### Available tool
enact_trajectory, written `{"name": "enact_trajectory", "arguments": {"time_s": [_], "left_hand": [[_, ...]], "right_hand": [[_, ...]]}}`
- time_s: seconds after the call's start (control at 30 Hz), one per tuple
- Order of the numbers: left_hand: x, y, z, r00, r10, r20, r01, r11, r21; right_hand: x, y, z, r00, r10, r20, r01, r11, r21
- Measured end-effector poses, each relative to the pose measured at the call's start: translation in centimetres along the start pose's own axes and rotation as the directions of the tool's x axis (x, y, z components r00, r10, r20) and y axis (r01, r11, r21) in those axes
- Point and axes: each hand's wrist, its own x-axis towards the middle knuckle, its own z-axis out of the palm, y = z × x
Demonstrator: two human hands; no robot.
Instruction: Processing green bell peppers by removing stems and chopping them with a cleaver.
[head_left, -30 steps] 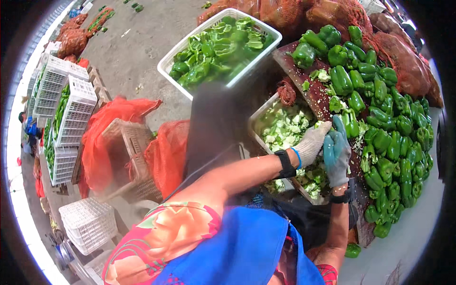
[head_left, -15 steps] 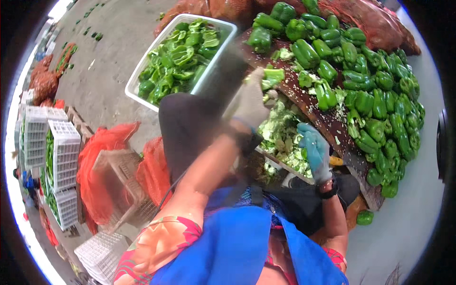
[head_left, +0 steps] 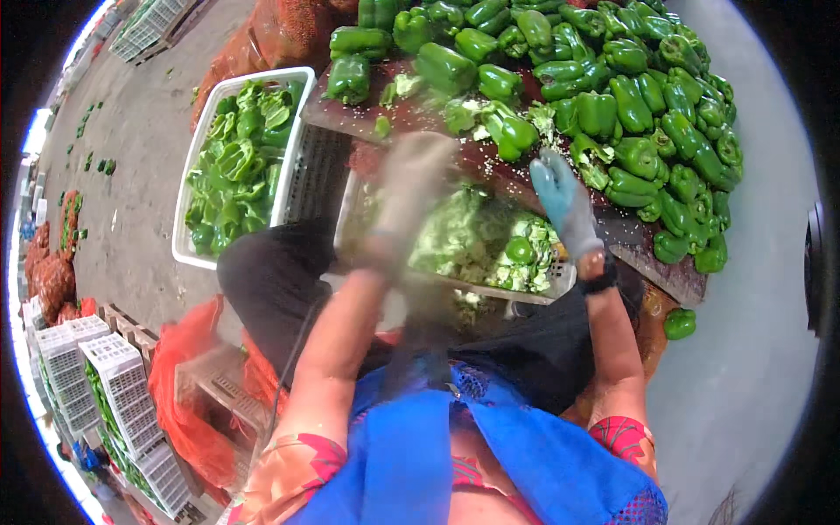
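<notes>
My left hand (head_left: 418,184), in a pale glove, is smeared by motion above the near edge of the dark board (head_left: 354,118); its fingers and anything in them cannot be made out. My right hand (head_left: 563,199) wears a grey and teal glove. Its fingers stretch forward over the board's edge, apart from the thumb, with nothing visible in them. Just beyond its fingertips lie a split green bell pepper (head_left: 510,131) and pale pepper cores (head_left: 544,121). Below both hands, a crate (head_left: 490,289) between my legs holds cores and seedy scraps (head_left: 455,232).
Whole green bell peppers (head_left: 630,105) are heaped on the board's far and right side. A white crate (head_left: 289,166) of hollowed pepper pieces stands at left. Red mesh sacks (head_left: 254,48) lie behind it; stacked white crates (head_left: 122,385) stand far left. One pepper (head_left: 679,324) lies at right.
The view has swung, so the board and scrap crate sit further left. My left hand no longer shows the green pepper piece it held. My right hand has moved forward from the scrap crate toward the peppers.
</notes>
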Motion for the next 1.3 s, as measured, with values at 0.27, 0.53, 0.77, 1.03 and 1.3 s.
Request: {"name": "enact_trajectory", "arguments": {"time_s": [0.27, 0.53, 0.77, 1.03, 1.3], "left_hand": [[4.9, -7.1, 9.6, 0.922, 0.388, 0.001, -0.304, 0.722, 0.622], [6.1, -9.2, 12.7, 0.92, 0.38, -0.092, -0.217, 0.692, 0.688], [4.9, -8.3, 9.5, 0.689, 0.615, 0.383, -0.595, 0.178, 0.784], [5.5, -10.0, 6.9, 0.601, 0.553, 0.578, -0.734, 0.095, 0.672], [5.2, -8.4, 6.4, 0.869, 0.442, 0.223, -0.49, 0.706, 0.511]], "right_hand": [[9.6, -2.5, 0.1, 0.975, 0.152, 0.165, -0.066, 0.899, -0.433], [13.9, -0.1, -1.2, 0.95, 0.094, 0.298, 0.06, 0.88, -0.47], [13.3, 4.3, -1.5, 0.934, 0.061, 0.351, 0.093, 0.91, -0.404], [13.4, 6.6, 0.3, 0.856, 0.38, 0.349, -0.392, 0.919, -0.04], [12.8, 8.8, 0.1, 0.872, 0.346, 0.345, -0.486, 0.687, 0.54]]}}
